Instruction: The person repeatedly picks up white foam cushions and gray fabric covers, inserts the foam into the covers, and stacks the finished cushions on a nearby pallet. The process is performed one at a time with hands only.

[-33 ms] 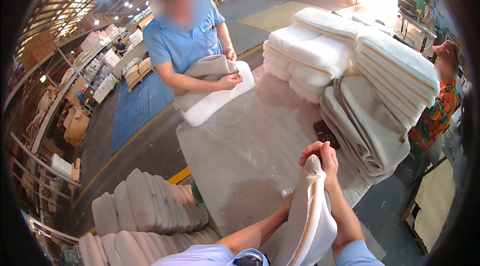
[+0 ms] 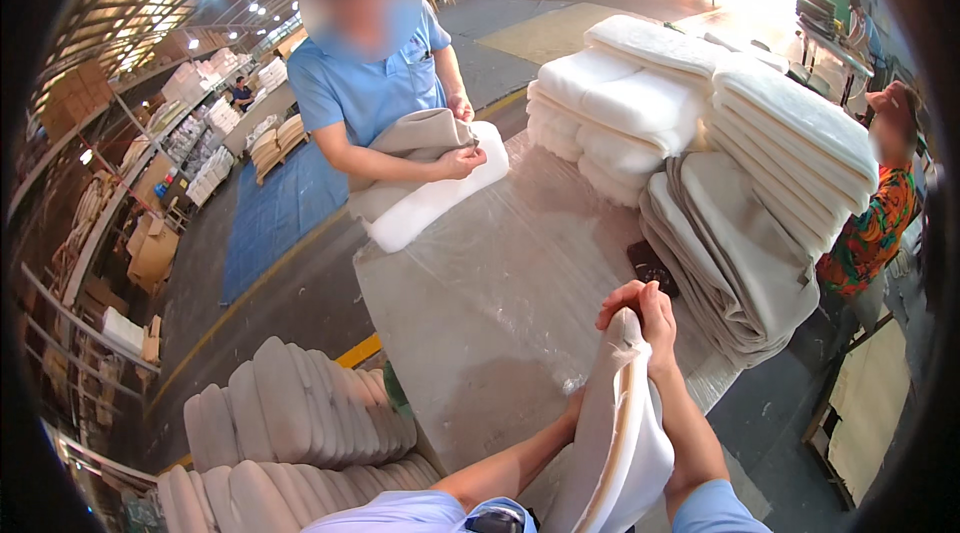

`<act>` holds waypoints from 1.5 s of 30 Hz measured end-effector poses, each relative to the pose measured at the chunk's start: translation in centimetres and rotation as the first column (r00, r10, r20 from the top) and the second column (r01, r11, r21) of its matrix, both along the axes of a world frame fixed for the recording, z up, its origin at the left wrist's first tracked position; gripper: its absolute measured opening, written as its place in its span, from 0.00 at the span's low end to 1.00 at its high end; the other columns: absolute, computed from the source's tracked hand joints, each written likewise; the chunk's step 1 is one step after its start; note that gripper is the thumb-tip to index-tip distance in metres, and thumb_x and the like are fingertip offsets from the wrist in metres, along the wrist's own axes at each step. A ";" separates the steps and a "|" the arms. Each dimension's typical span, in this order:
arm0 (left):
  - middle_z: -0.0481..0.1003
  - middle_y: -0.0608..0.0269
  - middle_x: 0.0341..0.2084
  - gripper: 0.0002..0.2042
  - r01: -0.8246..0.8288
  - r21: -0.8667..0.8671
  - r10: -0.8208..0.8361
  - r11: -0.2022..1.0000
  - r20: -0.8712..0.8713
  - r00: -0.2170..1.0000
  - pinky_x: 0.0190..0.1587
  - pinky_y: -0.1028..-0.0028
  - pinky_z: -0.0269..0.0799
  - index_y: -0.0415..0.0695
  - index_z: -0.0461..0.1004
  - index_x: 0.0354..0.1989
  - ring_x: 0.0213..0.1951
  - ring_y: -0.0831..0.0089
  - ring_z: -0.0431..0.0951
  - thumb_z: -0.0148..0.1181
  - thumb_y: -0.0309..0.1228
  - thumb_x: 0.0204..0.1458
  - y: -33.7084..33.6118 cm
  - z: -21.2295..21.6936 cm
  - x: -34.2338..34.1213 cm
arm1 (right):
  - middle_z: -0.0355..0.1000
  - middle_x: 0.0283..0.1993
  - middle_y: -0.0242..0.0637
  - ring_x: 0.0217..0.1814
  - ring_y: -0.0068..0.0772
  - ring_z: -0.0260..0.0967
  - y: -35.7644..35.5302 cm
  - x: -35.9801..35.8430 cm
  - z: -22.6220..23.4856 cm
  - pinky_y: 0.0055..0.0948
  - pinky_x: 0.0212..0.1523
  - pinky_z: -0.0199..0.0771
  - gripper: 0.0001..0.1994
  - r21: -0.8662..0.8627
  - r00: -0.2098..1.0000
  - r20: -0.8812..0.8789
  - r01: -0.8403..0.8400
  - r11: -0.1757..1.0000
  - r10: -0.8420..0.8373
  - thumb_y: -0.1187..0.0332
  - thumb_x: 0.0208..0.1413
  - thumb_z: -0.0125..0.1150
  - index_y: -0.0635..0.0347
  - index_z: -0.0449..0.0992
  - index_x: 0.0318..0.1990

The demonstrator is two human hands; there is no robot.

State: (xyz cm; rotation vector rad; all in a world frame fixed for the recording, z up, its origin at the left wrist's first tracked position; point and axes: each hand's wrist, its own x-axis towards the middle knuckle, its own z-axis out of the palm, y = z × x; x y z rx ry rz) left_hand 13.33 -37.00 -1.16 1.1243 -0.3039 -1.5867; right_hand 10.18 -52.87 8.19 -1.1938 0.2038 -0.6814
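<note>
A pale grey cushion [image 2: 600, 433] stands on edge in front of me, its long side open and showing white padding with a yellowish strip along the seam. My right hand [image 2: 657, 333] is closed around its far tip, fingers curled over the end. My left hand [image 2: 577, 401] is against the cushion's left side; its fingers are hidden behind the cloth. Under the cushion's far end lies the plastic-covered table [image 2: 480, 333]. Across it, a person [image 2: 375, 83] in a blue shirt holds a grey cover [image 2: 420, 138] over a white pad [image 2: 440, 198].
White padding stacks [image 2: 620, 98] rise at the table's far right, beside folded grey covers [image 2: 730, 243]. A dark flat object [image 2: 652, 268] lies near them. Rows of finished-looking cushions [image 2: 290, 408] stand at lower left. Another person [image 2: 875, 223] in a patterned shirt is at the right.
</note>
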 end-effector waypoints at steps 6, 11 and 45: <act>0.72 0.64 0.58 0.30 -0.021 -0.021 0.022 1.000 0.050 0.999 0.65 0.68 0.68 0.45 0.62 0.74 0.58 0.74 0.73 0.44 0.54 0.73 2.4 1.6 0.5 | 0.82 0.47 0.42 0.53 0.38 0.78 -2.0 2.0 1.0 0.41 0.58 0.70 0.44 0.109 0.995 -0.054 -0.079 0.991 0.085 0.26 0.69 0.30 0.59 0.79 0.56; 0.72 0.64 0.58 0.31 0.026 -0.079 -0.020 0.997 0.076 0.997 0.65 0.68 0.68 0.45 0.63 0.73 0.58 0.74 0.74 0.42 0.56 0.74 2.0 2.6 -0.4 | 0.81 0.40 0.49 0.36 0.39 0.81 -0.6 0.6 -6.2 0.40 0.40 0.82 0.47 0.470 0.919 -0.119 -0.280 0.837 0.375 0.23 0.65 0.36 0.61 0.76 0.60; 0.74 0.62 0.33 0.31 -0.286 -0.786 0.767 0.547 0.335 0.547 0.58 0.67 0.65 0.45 0.75 0.31 0.44 0.68 0.71 0.32 0.52 0.77 8.2 20.8 9.0 | 0.81 0.43 0.43 0.39 0.36 0.82 21.9 -5.9 -11.8 0.39 0.37 0.86 0.36 0.917 0.865 0.041 -0.230 0.325 0.500 0.32 0.69 0.47 0.57 0.77 0.59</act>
